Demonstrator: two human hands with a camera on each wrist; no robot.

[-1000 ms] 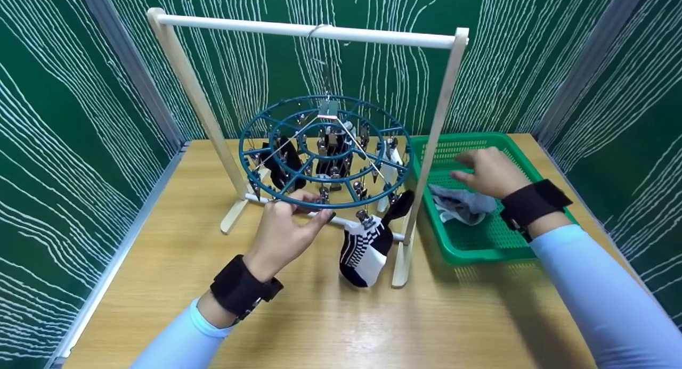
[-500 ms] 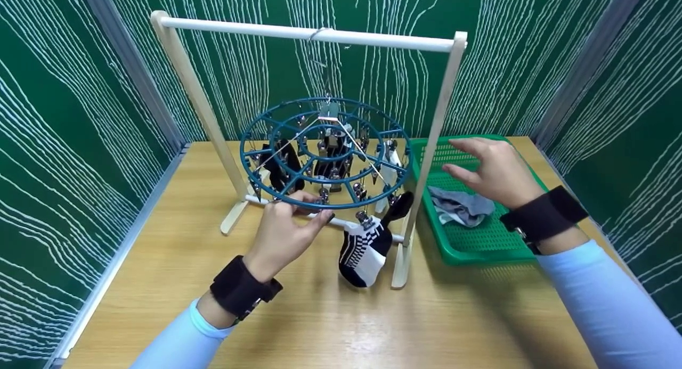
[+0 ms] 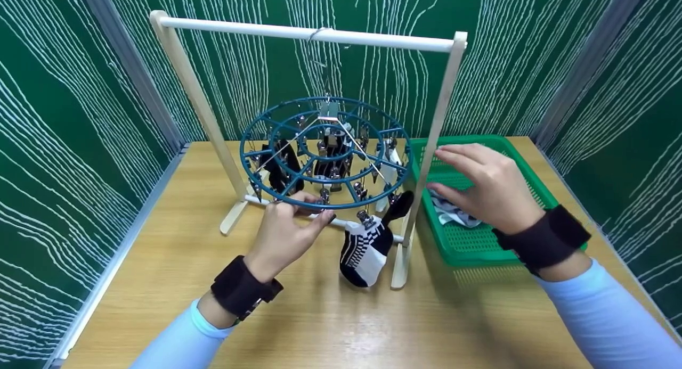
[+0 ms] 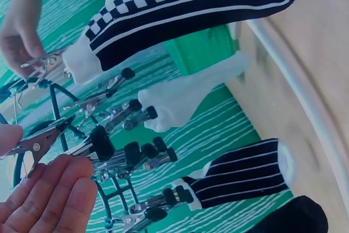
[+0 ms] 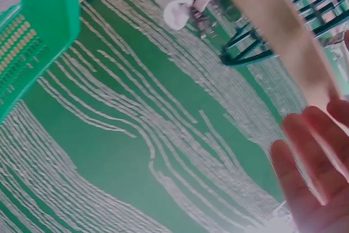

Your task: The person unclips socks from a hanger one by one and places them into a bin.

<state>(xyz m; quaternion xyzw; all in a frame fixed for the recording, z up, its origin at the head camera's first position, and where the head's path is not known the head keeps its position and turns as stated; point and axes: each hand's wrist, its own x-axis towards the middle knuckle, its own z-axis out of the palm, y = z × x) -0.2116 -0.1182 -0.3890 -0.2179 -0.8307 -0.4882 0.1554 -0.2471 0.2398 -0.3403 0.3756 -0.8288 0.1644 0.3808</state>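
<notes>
A round blue drying hanger [image 3: 341,204] with metal clips hangs from a rack by a hook. At its near rim my left hand [image 3: 287,233] pinches a metal clip [image 4: 42,141] between thumb and fingers. Beside that hand, a black and white checkered sock [image 3: 365,254] dangles from another clip. My right hand [image 3: 490,185] has its fingers extended above the basket's left side, near the rack's right post, and holds nothing. Partly hidden beneath it, a grey cloth item [image 3: 450,212] lies in the green basket [image 3: 455,257].
The rack's right post [image 3: 437,124] stands between the hanger and the basket. Black socks [image 3: 282,166], a striped sock [image 4: 240,173] and a white sock [image 4: 180,99] hang farther round the hanger. Green walls enclose the wooden table [image 3: 319,326] at the back and sides.
My right hand has moved from over the basket leftward and nearer to me, toward the rack's right post, its fingers extending. My left hand stays at the hanger's near rim.
</notes>
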